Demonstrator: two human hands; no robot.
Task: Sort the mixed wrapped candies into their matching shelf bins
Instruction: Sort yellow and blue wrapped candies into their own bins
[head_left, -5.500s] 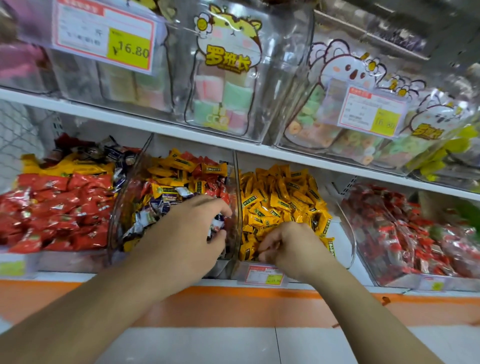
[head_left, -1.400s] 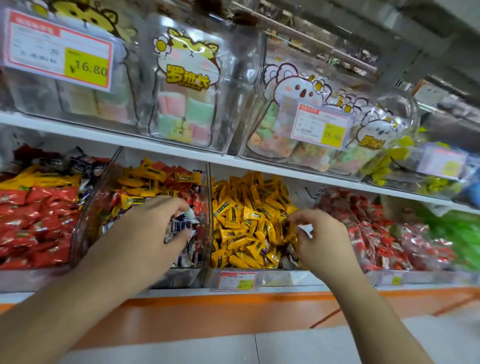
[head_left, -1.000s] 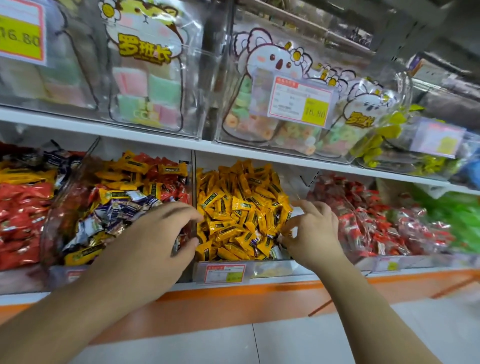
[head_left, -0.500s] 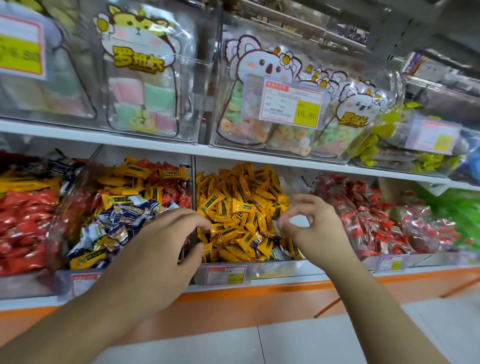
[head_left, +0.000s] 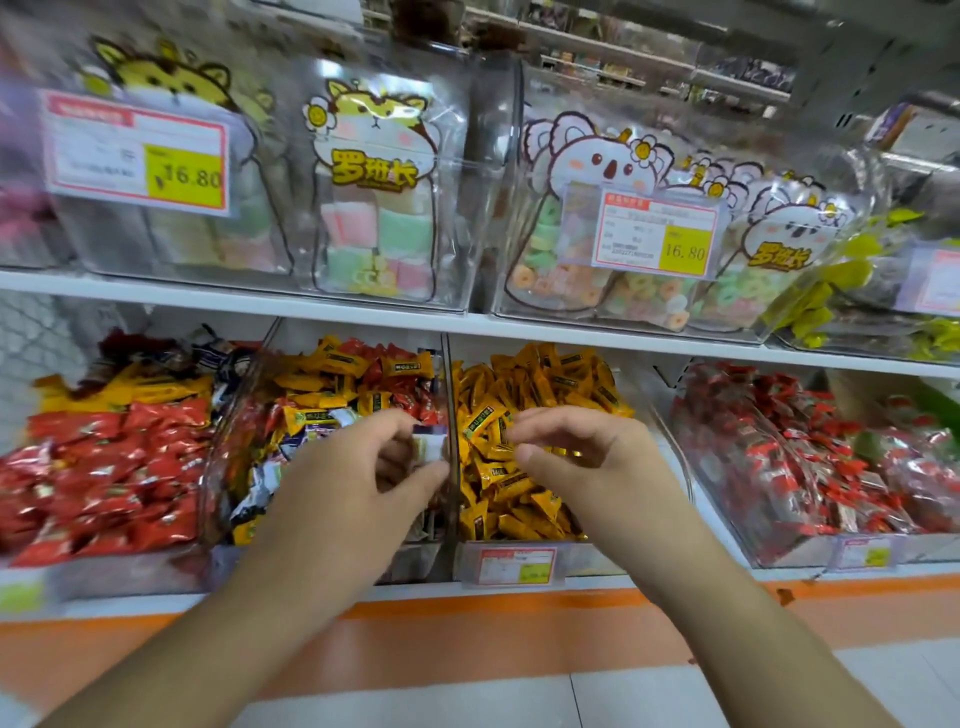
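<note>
Across the middle of your frame runs the lower white shelf (head_left: 571, 584), carrying four clear bins: red candies (head_left: 93, 467) at left, a mixed bin (head_left: 332, 395), yellow candies (head_left: 524, 395), red ones (head_left: 810, 457) at right. The upper shelf (head_left: 234, 299) holds bagged sweets (head_left: 374, 228).

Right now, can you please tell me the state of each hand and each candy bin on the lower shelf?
left hand: pinches a white-and-purple candy
right hand: fingers curled, cannot tell if it holds anything
mixed bin: yellow, red and white-purple candies together
yellow bin: full, only yellow candies visible
red bin: full of red candies
</note>
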